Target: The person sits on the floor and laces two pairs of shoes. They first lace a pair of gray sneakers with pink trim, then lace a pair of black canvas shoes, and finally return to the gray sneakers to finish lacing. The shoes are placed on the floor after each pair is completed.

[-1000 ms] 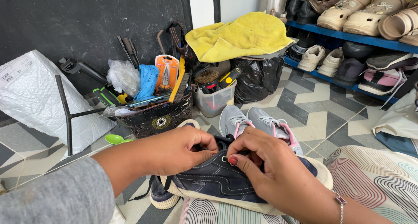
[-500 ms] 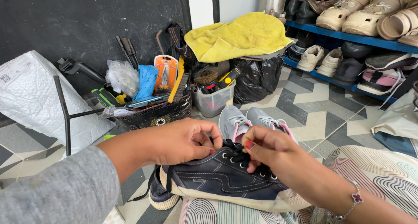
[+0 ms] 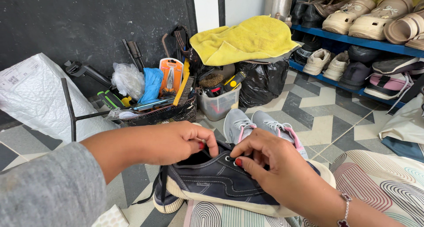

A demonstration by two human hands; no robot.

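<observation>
A dark navy sneaker (image 3: 221,183) with a cream sole lies on its side on a patterned cushion in front of me. My left hand (image 3: 176,141) pinches the shoe's collar near the top eyelets, fingertips at the opening. My right hand (image 3: 274,165) rests over the lace area, thumb and fingers pinching at the eyelets and covering the laces. A black lace end (image 3: 152,194) trails down by the heel. A pair of grey sneakers with pink trim (image 3: 260,125) stands on the floor just behind the navy shoe.
A black basket of tools and bags (image 3: 154,103) stands at the back left beside a clear plastic box (image 3: 218,105). A yellow towel (image 3: 243,39) lies on a black bag. Blue shelves with shoes (image 3: 362,41) run along the right. A white padded bag (image 3: 31,94) leans at left.
The navy shoe has tipped and turned, its opening now facing up. My right hand has shifted from the shoe's upper edge onto the lace area; my left hand stays at the collar.
</observation>
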